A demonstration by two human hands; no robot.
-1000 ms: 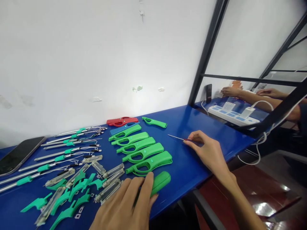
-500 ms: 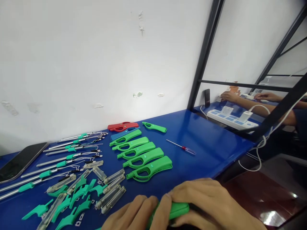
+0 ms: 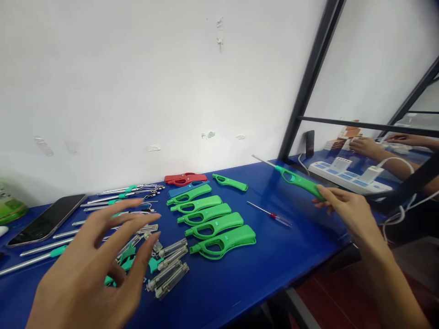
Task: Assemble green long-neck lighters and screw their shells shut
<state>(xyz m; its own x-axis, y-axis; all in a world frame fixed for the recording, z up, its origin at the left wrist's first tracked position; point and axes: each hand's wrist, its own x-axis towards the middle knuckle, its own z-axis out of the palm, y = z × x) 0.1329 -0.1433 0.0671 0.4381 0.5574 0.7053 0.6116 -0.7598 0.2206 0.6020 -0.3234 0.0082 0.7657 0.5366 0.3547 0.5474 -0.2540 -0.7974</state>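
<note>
My right hand (image 3: pixel 343 208) grips the handle end of a green stick lighter (image 3: pixel 302 183), raised over the right side of the blue table with its metal tube pointing up and left. My left hand (image 3: pixel 99 265) hovers at the lower left, fingers spread, holding nothing. Beneath and beside it lie teal triggers (image 3: pixel 128 258), clear fuel tanks (image 3: pixel 171 278) and metal tubes with wires (image 3: pixel 37 263), partly hidden by the hand. Several green lighter shells (image 3: pixel 222 242) form a row in the middle, with a blue shell (image 3: pixel 188 188) and red shells (image 3: pixel 185 178) behind.
A screwdriver (image 3: pixel 269 214) and a single green shell (image 3: pixel 230 182) lie right of the row. A phone (image 3: pixel 48 219) rests at the left. Beyond a black metal frame (image 3: pixel 308 82) are a power strip (image 3: pixel 350 177) and another person's hand (image 3: pixel 365 147).
My hands have parted. The right one has carried the green lighter up and right, showing its metal tube; the left has let go and moved left over the parts. The view has shifted left.
</note>
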